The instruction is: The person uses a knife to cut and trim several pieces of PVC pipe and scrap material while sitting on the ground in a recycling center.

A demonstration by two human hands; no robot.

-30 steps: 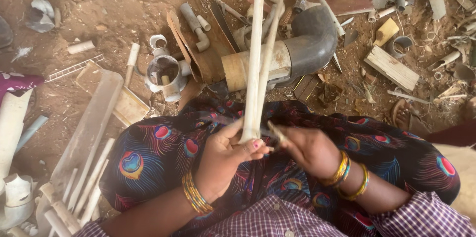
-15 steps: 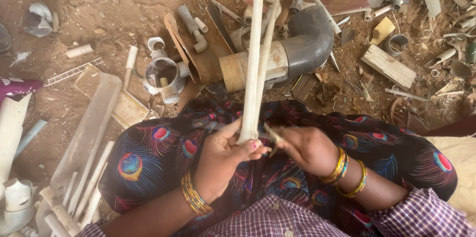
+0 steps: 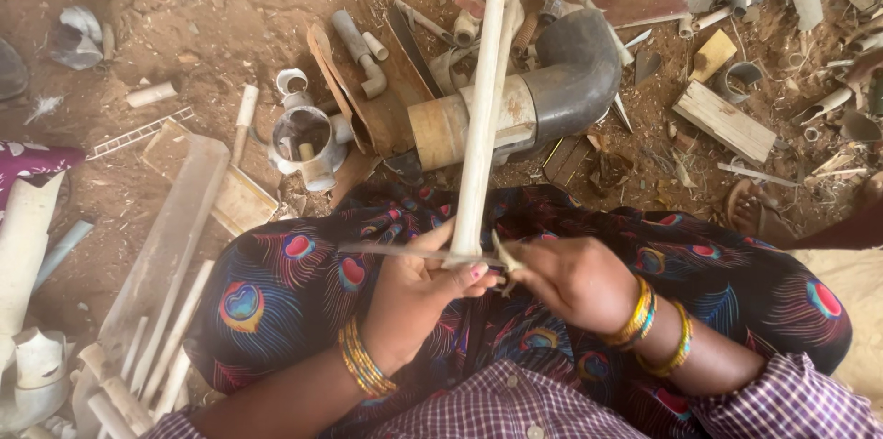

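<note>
Head view: left hand [image 3: 418, 296] grips pale pipe [image 3: 482, 117] upright; right hand [image 3: 566, 278] closed on knife [image 3: 432, 255] across it

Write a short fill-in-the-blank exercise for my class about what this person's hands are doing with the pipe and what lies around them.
1. The left hand grips a long pale ____ that points away from the person.
2. The right hand holds a thin ____ across the pipe.
3. Both wrists wear golden ____.
4. On the ground beyond the knees lies a large grey pipe ____.

Missing words: pipe; blade; bangles; elbow
</note>
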